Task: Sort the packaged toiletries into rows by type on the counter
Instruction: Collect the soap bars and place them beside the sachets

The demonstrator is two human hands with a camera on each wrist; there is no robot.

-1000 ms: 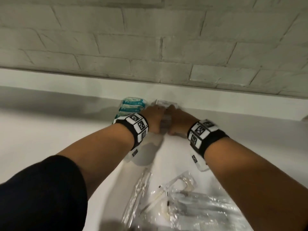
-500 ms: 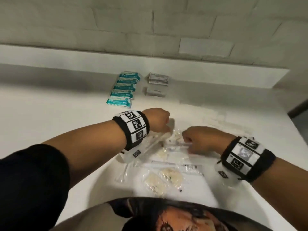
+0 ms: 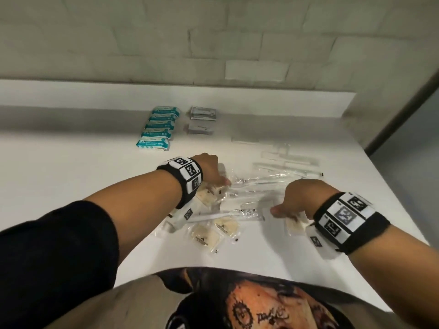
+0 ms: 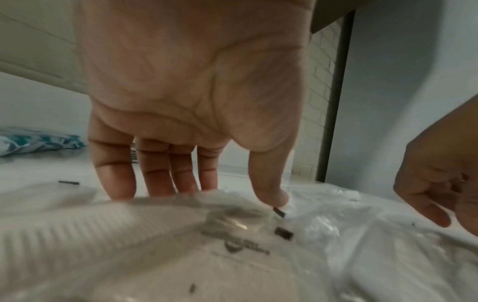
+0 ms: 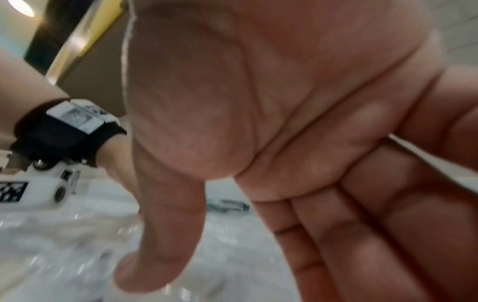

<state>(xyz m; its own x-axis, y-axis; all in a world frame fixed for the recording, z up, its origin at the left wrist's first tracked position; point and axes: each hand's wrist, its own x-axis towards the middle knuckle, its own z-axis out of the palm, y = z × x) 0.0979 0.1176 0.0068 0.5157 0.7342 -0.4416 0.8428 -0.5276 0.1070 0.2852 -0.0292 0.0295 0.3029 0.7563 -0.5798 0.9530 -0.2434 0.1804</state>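
Observation:
A row of teal packets [image 3: 156,127] lies at the back of the white counter [image 3: 59,176], with grey sachets [image 3: 203,113] beside it on the right. Long clear-wrapped items [image 3: 285,160] lie further right. A loose pile of clear packets [image 3: 247,186] and cream round packets [image 3: 207,236] lies in the middle. My left hand [image 3: 215,173] reaches down onto a cream packet [image 4: 207,255], fingers [image 4: 119,179] straight behind its edge and thumb on the plastic. My right hand [image 3: 288,205] hovers palm down over another cream packet [image 3: 294,225], holding nothing.
A raised white ledge [image 3: 95,93] and a pale brick wall [image 3: 213,39] close off the back. The counter's right edge [image 3: 384,181] runs diagonally beside a dark vertical frame. My printed shirt [image 3: 249,300] is against the front edge.
Both hands have drawn back from the grey sachets by the wall to the loose pile near me. In the last half second the right hand slid right and nearer.

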